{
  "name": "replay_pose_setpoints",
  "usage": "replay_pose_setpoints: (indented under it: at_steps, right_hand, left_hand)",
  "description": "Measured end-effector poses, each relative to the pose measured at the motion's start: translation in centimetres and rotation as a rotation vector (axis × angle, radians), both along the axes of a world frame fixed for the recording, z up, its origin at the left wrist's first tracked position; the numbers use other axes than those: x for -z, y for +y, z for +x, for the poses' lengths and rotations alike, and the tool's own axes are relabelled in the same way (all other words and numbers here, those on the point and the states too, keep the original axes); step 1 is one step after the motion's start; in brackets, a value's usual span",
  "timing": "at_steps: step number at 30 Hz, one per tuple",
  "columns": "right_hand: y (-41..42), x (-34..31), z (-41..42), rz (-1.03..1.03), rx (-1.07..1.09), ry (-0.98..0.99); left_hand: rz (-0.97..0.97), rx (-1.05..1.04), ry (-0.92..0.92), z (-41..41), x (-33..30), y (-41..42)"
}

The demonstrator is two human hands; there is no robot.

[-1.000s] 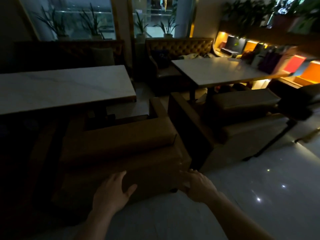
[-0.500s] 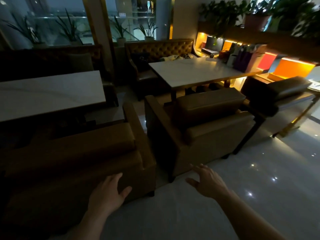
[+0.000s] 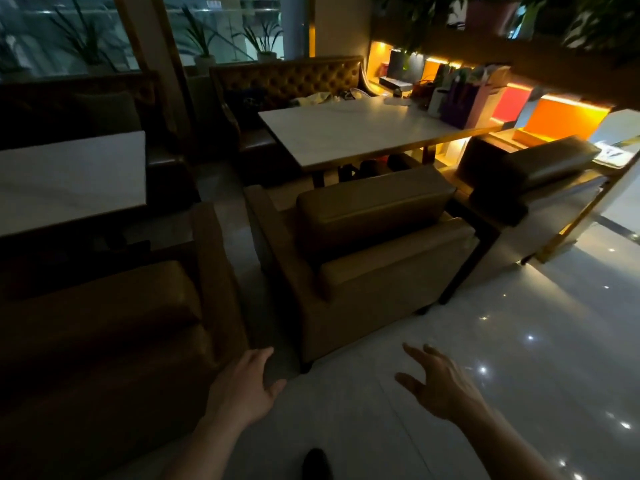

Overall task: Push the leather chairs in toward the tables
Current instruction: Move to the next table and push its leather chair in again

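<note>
A brown leather chair (image 3: 104,327) fills the lower left, its back toward me, in front of a white-topped table (image 3: 69,181). A second leather chair (image 3: 374,258) stands in the middle, facing another white table (image 3: 353,131). A third, darker chair (image 3: 533,174) sits at the right. My left hand (image 3: 242,389) hovers open at the near right corner of the left chair, apart from it or barely touching. My right hand (image 3: 440,386) is open in the air over the floor, short of the middle chair's back.
Tufted sofas (image 3: 294,81) line the far side under windows with potted plants. A lit shelf (image 3: 485,95) with bags and boxes runs along the right. A narrow aisle (image 3: 239,258) separates the two near chairs. Glossy tiled floor (image 3: 519,358) spreads to the right. My shoe tip (image 3: 317,464) shows below.
Both hands have come off the left chair's back. The view has swung right, so the middle chair and its table now sit in the centre, and my right hand has spread open.
</note>
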State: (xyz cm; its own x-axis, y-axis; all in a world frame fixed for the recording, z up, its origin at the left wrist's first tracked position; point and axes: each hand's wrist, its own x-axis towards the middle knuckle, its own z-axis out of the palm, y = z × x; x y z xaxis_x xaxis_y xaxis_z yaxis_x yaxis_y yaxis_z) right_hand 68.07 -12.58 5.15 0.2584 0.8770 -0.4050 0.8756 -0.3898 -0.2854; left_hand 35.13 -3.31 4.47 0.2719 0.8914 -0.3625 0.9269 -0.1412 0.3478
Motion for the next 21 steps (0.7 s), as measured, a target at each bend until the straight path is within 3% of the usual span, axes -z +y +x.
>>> replay_pose_setpoints:
  at_steps: [13, 21]
  right_hand:
    - [15.3, -1.6, 21.3, -0.068, 0.05, -0.126]
    - [27.4, 3.2, 29.3, -0.071, -0.141, -0.131]
  left_hand:
    - [-0.012, 0.052, -0.156, 23.2, 2.9, 17.0]
    - [0.0, 0.017, -0.077, 31.7, 5.7, 25.8]
